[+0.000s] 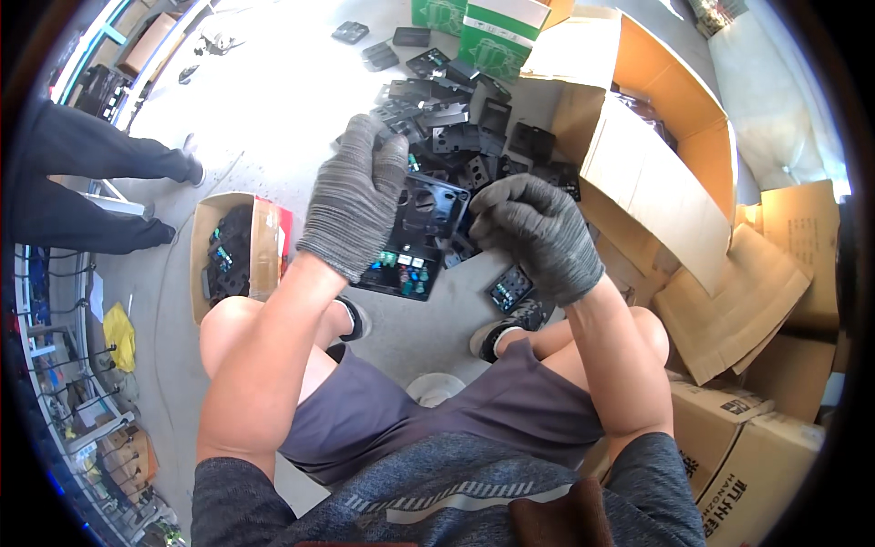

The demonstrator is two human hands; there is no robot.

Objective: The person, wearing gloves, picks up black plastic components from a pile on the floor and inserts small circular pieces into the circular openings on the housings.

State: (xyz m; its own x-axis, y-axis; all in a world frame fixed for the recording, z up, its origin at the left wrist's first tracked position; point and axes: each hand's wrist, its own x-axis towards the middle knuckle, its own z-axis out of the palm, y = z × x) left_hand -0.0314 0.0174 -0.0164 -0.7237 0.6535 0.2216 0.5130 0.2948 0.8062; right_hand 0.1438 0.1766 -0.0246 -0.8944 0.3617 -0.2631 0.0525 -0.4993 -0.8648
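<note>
My left hand, in a grey knit glove, grips a black plastic case by its left side. The case hangs open, its upper half bare and hollowed. Its lower half holds a circuit board with green, blue and white parts. Close to the right edge of the case is my right hand, gloved alike, its fingers curled together; whatever they pinch, if anything, is hidden. Beyond both hands lies a heap of similar black cases. Another small case with a board lies on the floor by my right shoe.
A carton of black cases stands left of my knee. To the right are a large open cardboard box and flattened cardboard. Green-and-white boxes stand at the back. A person in dark trousers is at the left, near shelving.
</note>
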